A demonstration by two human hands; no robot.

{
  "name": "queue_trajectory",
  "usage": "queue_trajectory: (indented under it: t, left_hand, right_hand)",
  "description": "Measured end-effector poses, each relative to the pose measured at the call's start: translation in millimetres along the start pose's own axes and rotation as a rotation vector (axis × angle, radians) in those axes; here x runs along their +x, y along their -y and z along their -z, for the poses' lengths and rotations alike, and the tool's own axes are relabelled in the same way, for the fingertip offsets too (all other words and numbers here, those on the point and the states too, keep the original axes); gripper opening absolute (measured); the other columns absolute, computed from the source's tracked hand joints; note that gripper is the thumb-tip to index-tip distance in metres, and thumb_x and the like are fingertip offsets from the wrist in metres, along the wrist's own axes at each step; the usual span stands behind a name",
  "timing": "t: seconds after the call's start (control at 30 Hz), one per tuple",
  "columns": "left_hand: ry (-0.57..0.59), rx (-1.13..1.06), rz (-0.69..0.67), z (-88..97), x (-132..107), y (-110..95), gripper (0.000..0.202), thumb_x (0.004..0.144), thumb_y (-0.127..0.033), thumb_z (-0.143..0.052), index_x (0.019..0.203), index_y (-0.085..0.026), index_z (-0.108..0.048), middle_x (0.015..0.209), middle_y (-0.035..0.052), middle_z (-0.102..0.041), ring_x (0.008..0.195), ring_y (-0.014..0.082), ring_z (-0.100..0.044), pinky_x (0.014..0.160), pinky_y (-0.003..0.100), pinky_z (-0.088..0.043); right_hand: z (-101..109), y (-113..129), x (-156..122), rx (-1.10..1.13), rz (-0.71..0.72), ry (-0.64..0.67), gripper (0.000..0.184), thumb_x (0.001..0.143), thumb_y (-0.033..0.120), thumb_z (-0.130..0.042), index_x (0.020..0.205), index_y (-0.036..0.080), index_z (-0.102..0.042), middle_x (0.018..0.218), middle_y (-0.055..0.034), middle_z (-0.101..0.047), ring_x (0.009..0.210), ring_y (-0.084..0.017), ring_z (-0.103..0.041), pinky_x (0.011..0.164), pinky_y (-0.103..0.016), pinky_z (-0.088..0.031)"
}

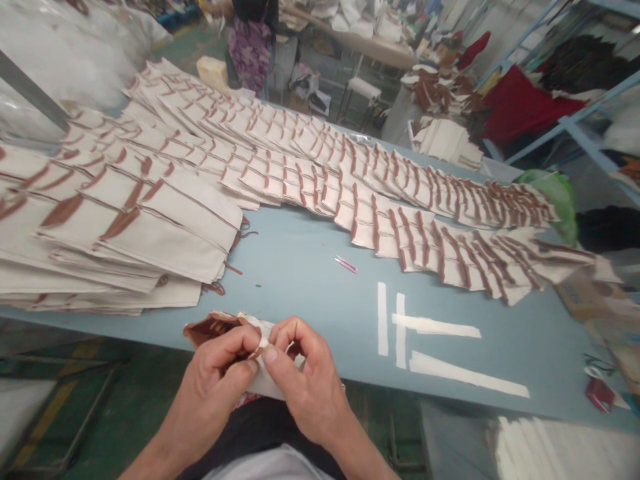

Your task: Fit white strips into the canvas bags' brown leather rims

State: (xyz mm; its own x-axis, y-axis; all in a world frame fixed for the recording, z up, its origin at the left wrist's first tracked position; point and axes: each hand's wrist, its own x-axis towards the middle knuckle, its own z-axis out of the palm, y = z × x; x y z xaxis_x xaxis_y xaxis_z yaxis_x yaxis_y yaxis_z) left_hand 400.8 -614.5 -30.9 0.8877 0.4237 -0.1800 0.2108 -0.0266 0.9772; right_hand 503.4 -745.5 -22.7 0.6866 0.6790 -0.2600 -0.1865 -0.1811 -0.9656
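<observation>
A cream and brown fabric piece (213,328) is held at the near edge of the blue table (295,267), close to my body. My left hand (215,373) pinches its edge between thumb and forefinger. Right beside it, my right hand (305,373) grips the same edge, so the thumbs nearly meet. The brown side of the piece shows left of my fingers, and a cream part hangs below them. Much of the piece is hidden behind my hands. Beyond them lies a small pink thread snipper or cutter (346,265).
Stacked cream panels with brown strips (165,227) cover the table's left. Overlapping rows of similar panels (310,180) run along the back. Loose cream strips (383,320) lie to the right, and a small red object (599,393) sits near the right edge. A person (251,47) stands across the table.
</observation>
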Motion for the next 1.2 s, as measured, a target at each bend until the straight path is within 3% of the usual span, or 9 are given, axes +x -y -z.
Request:
queue_trajectory:
  t: [0.23,0.53,0.63,0.73,0.83,0.9,1.0,1.1,1.2]
  left_hand:
    - [0.032,0.050,-0.060,-2.0,1,-8,0.025,0.092,-0.017,-0.045,0.072,-0.023,-0.060,0.065,-0.0072,-0.051,0.055,0.0126,-0.044,0.050,0.024,-0.033]
    - [0.191,0.258,-0.130,1.1,22,-34,0.022,0.093,-0.020,-0.040,0.075,-0.023,-0.053,0.074,-0.0042,-0.057,0.070,0.0165,-0.053,0.066,0.028,-0.042]
    - [0.295,0.246,-0.108,8.2,30,-48,0.022,0.092,-0.022,-0.042,0.073,-0.023,-0.053,0.072,-0.0050,-0.056,0.068,0.0150,-0.051,0.063,0.026,-0.042]
    - [0.362,0.265,-0.079,16.7,38,-70,0.023,0.088,-0.022,-0.044,0.073,-0.021,-0.061,0.073,-0.0045,-0.059,0.066,0.0139,-0.053,0.059,0.024,-0.041]
    - [0.398,0.331,-0.098,23.9,42,-88,0.027,0.088,-0.022,-0.045,0.077,-0.020,-0.070,0.072,-0.0048,-0.061,0.063,0.0133,-0.054,0.055,0.022,-0.040]
    - [0.416,0.392,-0.130,27.1,41,-93,0.027,0.089,-0.022,-0.047,0.077,-0.021,-0.071,0.070,-0.0050,-0.061,0.062,0.0132,-0.055,0.054,0.022,-0.040]
    - [0.405,0.457,-0.211,29.3,36,-94,0.027,0.089,-0.020,-0.048,0.075,-0.023,-0.070,0.066,-0.0061,-0.062,0.059,0.0125,-0.055,0.053,0.021,-0.039]
    - [0.353,0.508,-0.301,28.2,28,-91,0.026,0.088,-0.016,-0.048,0.074,-0.024,-0.069,0.062,-0.0077,-0.063,0.054,0.0111,-0.055,0.051,0.022,-0.037]
    - [0.267,0.552,-0.359,25.8,21,-90,0.023,0.086,-0.012,-0.050,0.075,-0.025,-0.065,0.061,-0.0082,-0.064,0.051,0.0114,-0.056,0.050,0.024,-0.036]
  right_hand:
    - [10,2,10,0.138,-0.140,0.221,0.057,0.087,0.073,-0.076,0.078,0.022,-0.052,0.068,0.0068,-0.046,0.063,-0.011,-0.038,0.059,-0.025,-0.033]
    - [6,-8,26,0.000,0.123,0.005,0.071,0.092,0.088,-0.057,0.065,0.024,-0.043,0.059,0.0070,-0.038,0.056,-0.011,-0.033,0.052,-0.025,-0.028]
    - [18,-5,29,-0.098,0.304,-0.050,0.068,0.104,0.080,-0.045,0.067,0.023,-0.048,0.061,0.0044,-0.046,0.056,-0.013,-0.042,0.053,-0.027,-0.033]
    - [34,10,29,-0.203,0.542,-0.114,0.049,0.110,0.063,-0.051,0.085,0.022,-0.061,0.076,-0.0012,-0.066,0.071,-0.018,-0.063,0.068,-0.029,-0.050]
    - [45,32,29,-0.306,0.749,-0.015,0.025,0.105,0.046,-0.065,0.114,0.022,-0.065,0.111,-0.0101,-0.078,0.107,-0.024,-0.074,0.095,-0.036,-0.057]
    - [49,47,30,-0.386,0.823,0.110,0.030,0.102,0.040,-0.067,0.126,0.022,-0.062,0.125,-0.0127,-0.077,0.119,-0.025,-0.073,0.106,-0.040,-0.055]
    - [52,61,32,-0.537,0.790,0.241,0.026,0.099,0.039,-0.066,0.121,0.023,-0.065,0.107,-0.0065,-0.080,0.098,-0.023,-0.074,0.109,-0.042,-0.051]
    - [53,68,32,-0.706,0.710,0.331,0.015,0.096,0.039,-0.067,0.093,0.024,-0.065,0.076,0.0004,-0.070,0.073,-0.020,-0.064,0.090,-0.038,-0.049]
    - [53,71,31,-0.746,0.626,0.390,0.022,0.094,0.034,-0.068,0.077,0.024,-0.058,0.067,0.0028,-0.061,0.065,-0.017,-0.053,0.070,-0.032,-0.037]
